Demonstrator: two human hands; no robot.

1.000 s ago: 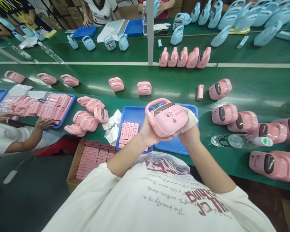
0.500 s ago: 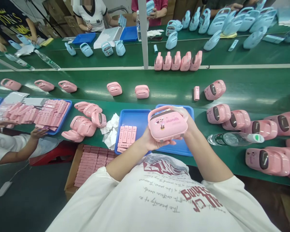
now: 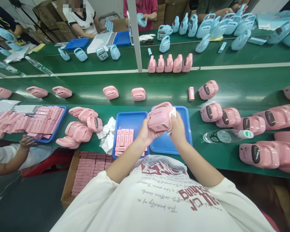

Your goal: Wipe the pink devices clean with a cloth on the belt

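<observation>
I hold a pink handled device (image 3: 159,118) in front of my chest, above two blue trays. My left hand (image 3: 144,133) grips its left side from below. Against the device's right side my right hand (image 3: 176,129) is closed on a white cloth (image 3: 172,113). The left blue tray (image 3: 130,120) holds a few small pink flat parts (image 3: 124,139). The right blue tray (image 3: 183,116) sits under my right hand.
Several pink devices (image 3: 228,116) lie to my right beside a water bottle (image 3: 226,136). More pink units (image 3: 83,124) and crumpled white cloths (image 3: 108,135) lie left. A co-worker's hand (image 3: 26,141) is at a tray of pink parts (image 3: 44,120). Blue devices (image 3: 209,27) line the far bench.
I have turned the pink device over and tilted it, so its printed face no longer points at me. Both hands moved slightly left and away with it.
</observation>
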